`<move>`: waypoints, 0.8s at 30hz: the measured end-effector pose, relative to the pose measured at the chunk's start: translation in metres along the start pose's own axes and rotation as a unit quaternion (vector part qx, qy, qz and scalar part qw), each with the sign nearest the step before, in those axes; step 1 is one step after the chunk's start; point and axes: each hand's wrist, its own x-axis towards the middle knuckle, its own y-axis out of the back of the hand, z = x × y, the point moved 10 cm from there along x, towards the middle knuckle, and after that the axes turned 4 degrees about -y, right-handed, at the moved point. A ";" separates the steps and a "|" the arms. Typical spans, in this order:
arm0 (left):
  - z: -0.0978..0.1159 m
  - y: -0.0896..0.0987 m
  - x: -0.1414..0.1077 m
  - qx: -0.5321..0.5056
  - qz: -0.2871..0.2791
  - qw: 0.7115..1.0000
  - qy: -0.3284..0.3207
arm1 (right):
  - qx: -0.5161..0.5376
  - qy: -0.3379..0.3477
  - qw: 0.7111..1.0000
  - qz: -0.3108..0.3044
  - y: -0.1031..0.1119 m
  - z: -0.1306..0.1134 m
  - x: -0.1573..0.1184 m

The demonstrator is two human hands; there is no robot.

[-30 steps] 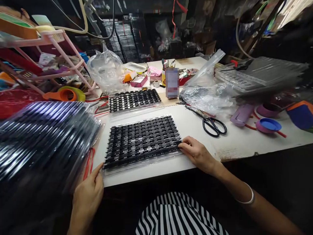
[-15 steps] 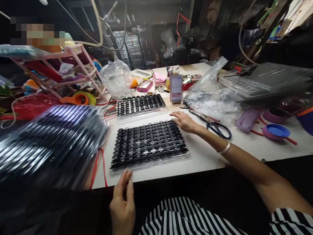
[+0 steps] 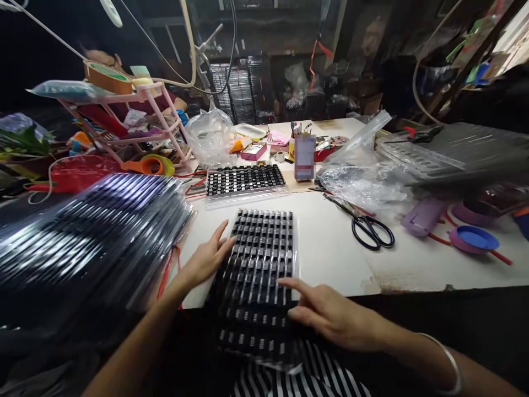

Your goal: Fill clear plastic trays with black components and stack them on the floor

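A clear plastic tray filled with rows of small black parts (image 3: pixel 264 248) lies lengthwise toward me, its near end past the table's front edge. My left hand (image 3: pixel 209 256) is at the tray's left side, index finger and thumb apart, fingertips by the rim. At the right side, my right hand (image 3: pixel 326 311) has its index finger stretched over the tray and its thumb near the edge; the other fingers are curled. Behind it a second tray of black and silver parts (image 3: pixel 248 181) lies crosswise on the white table (image 3: pixel 330 242).
On the left are stacked shiny plastic trays (image 3: pixel 103 231) and a pink rack (image 3: pixel 159 110). Dark-handled scissors (image 3: pixel 372 231), plastic bags (image 3: pixel 363 179) and a blue-and-purple dish (image 3: pixel 475 238) lie to the right. A phone (image 3: pixel 305 159) stands at the back; a person sits behind the rack.
The near tray has turned from crosswise to lengthwise and come closer to me. My left hand has moved up to its left side, and my right hand down to its right side.
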 end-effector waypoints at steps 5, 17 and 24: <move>0.038 -0.042 0.074 -0.025 -0.086 0.993 -0.073 | 0.145 0.050 0.987 -0.047 -0.068 -0.027 0.027; 0.029 0.059 -0.034 -0.013 0.155 0.982 -0.111 | 0.227 0.067 0.908 0.345 0.037 0.036 -0.041; -0.090 0.053 -0.085 -0.188 0.223 0.954 0.066 | 0.112 -0.107 0.880 0.450 0.098 0.107 -0.037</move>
